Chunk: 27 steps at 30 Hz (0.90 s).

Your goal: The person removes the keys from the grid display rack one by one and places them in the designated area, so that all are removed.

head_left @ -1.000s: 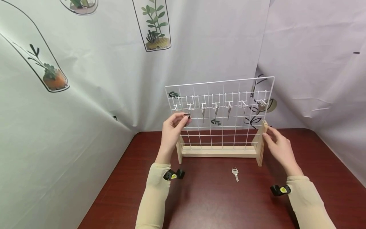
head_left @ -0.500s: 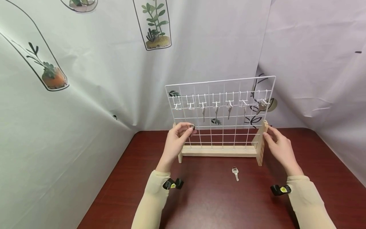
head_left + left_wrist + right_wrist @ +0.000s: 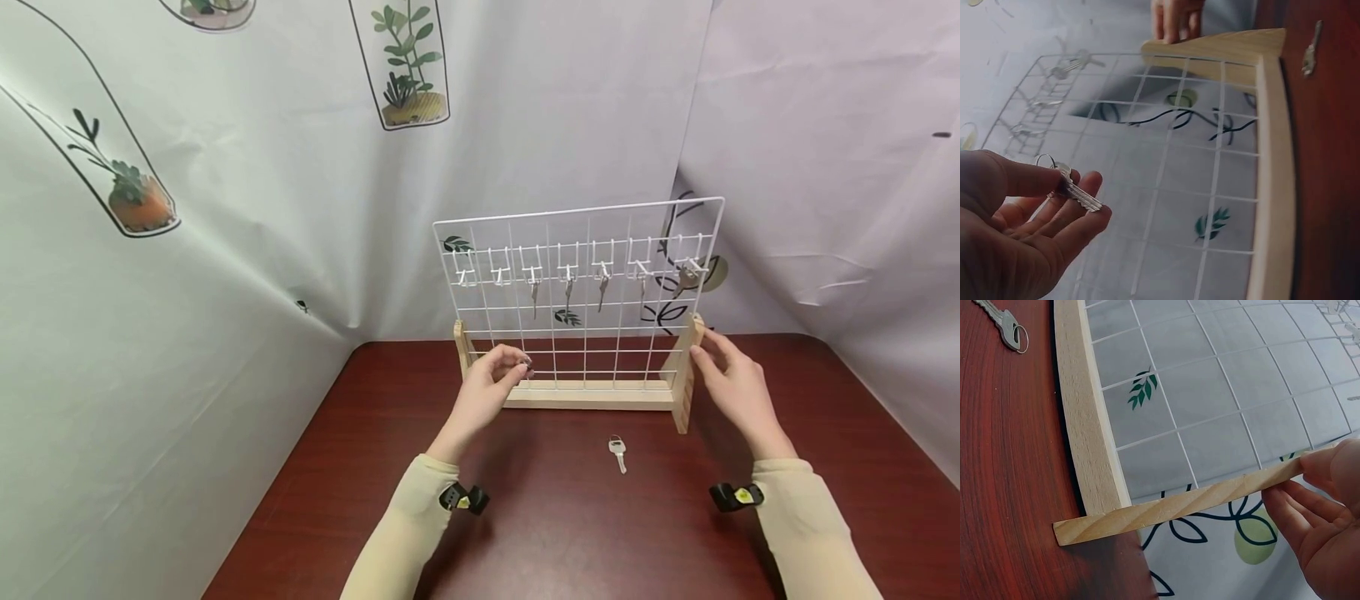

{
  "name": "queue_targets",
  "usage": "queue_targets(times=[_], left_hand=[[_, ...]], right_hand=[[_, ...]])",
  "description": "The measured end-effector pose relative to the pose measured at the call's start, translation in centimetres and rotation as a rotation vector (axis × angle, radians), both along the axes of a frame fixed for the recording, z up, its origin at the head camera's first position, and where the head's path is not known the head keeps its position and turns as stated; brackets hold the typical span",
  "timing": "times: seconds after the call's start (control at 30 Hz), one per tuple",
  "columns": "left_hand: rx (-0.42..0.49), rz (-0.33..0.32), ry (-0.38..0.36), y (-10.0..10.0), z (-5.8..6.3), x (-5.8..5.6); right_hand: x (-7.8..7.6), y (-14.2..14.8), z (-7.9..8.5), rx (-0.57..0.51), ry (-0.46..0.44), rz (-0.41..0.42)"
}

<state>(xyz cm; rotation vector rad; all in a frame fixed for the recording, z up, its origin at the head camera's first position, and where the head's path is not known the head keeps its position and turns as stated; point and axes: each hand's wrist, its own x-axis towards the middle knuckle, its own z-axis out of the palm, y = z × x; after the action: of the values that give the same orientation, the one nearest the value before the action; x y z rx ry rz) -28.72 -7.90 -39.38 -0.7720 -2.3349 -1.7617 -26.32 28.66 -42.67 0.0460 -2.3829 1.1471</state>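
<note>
Key [image 3: 1085,197] sits pinched in the left hand [image 3: 482,396], before the white grid [image 3: 585,330] — the right hand [image 3: 737,387] grips the wooden upright [image 3: 1185,499] at its right end. Another key [image 3: 617,449] lies on the bench [image 3: 540,533].

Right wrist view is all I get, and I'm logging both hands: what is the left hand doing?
Observer: The left hand pinches a key with a ring on it.
Operator: Thanks. My view cuts off the wire grid toward its far end. What shows there?
Observer: In the head view, the leftmost white hook has no key hanging from it.
</note>
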Motion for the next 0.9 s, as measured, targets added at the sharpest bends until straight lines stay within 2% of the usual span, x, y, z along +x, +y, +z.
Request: queue_targets(times=[0.3,0.37,0.63,0.9], left_hand=[[-0.164,0.005,0.003,1.2,-1.9,-0.1],[-0.182,-0.005,-0.016,1.5,-2.2,-0.2],[-0.147,-0.067,-0.166,3.0,-3.7,-0.5],[-0.181,-0.110,-0.232,4.4,-5.1,-0.8]], right_hand=[[0.0,0.0,-0.1,0.002,-0.004,-0.005],[0.0,0.0,0.0,-0.001,-0.006,-0.004],[-0.1,0.1,-0.1,-0.004,-0.017,-0.004],[-0.1,0.1,-0.1,-0.012,-0.014,0.007]])
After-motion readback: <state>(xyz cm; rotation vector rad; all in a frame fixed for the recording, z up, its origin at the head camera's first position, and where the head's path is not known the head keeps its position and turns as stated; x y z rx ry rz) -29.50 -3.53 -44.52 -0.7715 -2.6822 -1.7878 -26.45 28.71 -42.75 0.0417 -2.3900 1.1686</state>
